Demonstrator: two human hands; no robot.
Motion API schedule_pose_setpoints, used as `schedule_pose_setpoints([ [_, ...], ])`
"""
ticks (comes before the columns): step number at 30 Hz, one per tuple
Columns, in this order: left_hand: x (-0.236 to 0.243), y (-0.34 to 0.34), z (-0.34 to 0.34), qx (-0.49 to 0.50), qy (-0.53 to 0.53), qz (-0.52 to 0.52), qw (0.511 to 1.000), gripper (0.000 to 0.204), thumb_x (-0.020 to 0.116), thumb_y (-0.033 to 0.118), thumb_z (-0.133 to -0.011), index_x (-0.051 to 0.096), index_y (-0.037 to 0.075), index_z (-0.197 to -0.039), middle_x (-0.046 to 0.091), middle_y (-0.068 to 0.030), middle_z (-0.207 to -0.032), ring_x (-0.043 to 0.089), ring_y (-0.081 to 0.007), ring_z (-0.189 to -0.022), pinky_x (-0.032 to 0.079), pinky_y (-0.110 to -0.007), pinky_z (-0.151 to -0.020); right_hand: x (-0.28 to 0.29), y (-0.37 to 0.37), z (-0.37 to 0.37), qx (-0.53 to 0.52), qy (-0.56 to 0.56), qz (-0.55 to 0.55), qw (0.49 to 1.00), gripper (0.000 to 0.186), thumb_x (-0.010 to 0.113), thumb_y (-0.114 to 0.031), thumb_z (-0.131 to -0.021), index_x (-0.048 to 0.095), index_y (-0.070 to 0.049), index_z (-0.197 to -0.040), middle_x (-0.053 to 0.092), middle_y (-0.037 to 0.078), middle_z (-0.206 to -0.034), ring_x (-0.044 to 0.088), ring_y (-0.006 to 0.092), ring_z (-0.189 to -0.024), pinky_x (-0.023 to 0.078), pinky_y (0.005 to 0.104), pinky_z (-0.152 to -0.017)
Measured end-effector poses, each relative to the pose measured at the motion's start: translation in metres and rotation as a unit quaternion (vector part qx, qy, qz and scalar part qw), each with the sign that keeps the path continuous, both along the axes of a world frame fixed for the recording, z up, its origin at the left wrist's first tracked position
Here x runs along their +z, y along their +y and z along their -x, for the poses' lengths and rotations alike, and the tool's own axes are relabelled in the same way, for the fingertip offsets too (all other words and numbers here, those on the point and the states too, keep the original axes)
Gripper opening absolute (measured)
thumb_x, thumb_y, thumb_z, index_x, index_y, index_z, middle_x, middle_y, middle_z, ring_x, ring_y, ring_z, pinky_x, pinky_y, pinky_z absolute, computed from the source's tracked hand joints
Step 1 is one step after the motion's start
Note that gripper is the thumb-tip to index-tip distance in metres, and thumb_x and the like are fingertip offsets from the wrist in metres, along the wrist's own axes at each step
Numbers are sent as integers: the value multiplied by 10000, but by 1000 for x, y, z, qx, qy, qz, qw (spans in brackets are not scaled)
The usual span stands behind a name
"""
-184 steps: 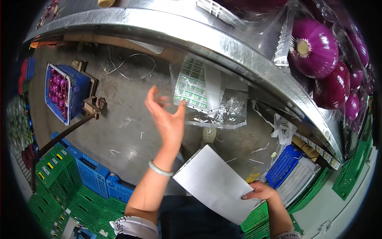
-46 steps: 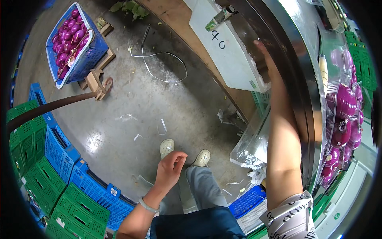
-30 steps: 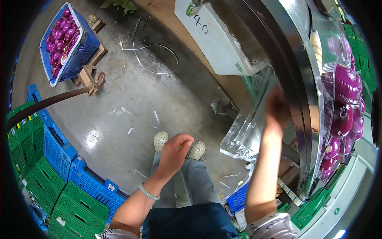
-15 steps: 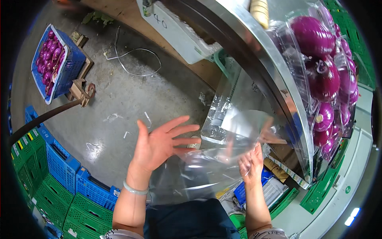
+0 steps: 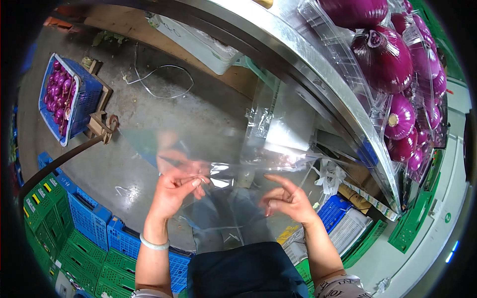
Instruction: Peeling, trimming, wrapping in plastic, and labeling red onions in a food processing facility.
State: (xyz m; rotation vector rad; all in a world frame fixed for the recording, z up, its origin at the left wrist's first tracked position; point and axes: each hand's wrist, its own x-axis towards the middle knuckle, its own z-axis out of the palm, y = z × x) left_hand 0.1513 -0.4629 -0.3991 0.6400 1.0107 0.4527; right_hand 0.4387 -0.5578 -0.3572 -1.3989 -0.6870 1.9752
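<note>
In front of me a sheet of clear plastic film spreads out in the air, with glare and reflections on it. My left hand, a pale bangle on its wrist, is closed, pinching the film between thumb and fingertips. On the other side, my right hand stands apart from the left, index finger stretched out and the others loosely bent; I see nothing gripped in it. Whether its fingertips touch the film cannot be made out. At the upper right, purple onions lie in clear plastic trays on a metal-edged counter.
A blue crate of purple onions stands on the floor at the left, on a wooden base. Green crates and blue crates line the lower left. A crumpled plastic bag hangs by the counter's edge. A wire loop lies on the floor.
My left hand has gone from spread fingers to a pinch on the film. My right hand has let go and moved left and slightly down. The film has spread wider, toward the left.
</note>
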Motion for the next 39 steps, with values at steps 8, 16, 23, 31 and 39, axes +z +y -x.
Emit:
schedule_pose_setpoints([
  [8,-6,58,29,222,126,-138,957,181,453,-113,-774,605,-17,-794,637,-127,-1051,590,-157,-755,477,-269,-712,-12,107,-2,-10,-181,-304,935,475,543,-417,-903,666,27,-788,616,110,-727,586,183,-660,467,301,-605],
  [16,-16,-3,46,290,175,-76,938,72,514,33,-891,576,45,-858,619,-81,-938,514,-105,-713,429,-233,-697,-54,255,15,-172,-397,-253,865,311,501,-250,-932,606,32,-1013,610,152,-876,571,242,-806,455,339,-749],
  [23,-10,-100,23,158,176,20,971,73,511,1,-885,565,25,-843,616,-93,-884,524,-120,-682,440,-243,-658,-37,254,31,-62,-508,-231,828,358,508,-301,-912,587,22,-1046,595,225,-954,570,333,-898,448,407,-812],
  [31,52,-113,-10,34,182,3,983,100,612,94,-838,598,6,-883,597,-76,-817,563,-156,-729,492,-299,-691,8,17,45,78,-433,-269,857,523,599,-164,-825,408,-40,-1297,439,165,-1273,421,343,-1191,379,431,-989],
  [39,119,-121,-87,-340,188,-195,900,255,621,245,-881,582,28,-754,514,18,-642,441,-92,-594,376,-256,-549,108,-256,-35,65,-449,-197,869,293,559,-314,-859,515,-24,-865,580,137,-853,592,340,-835,479,438,-702],
])
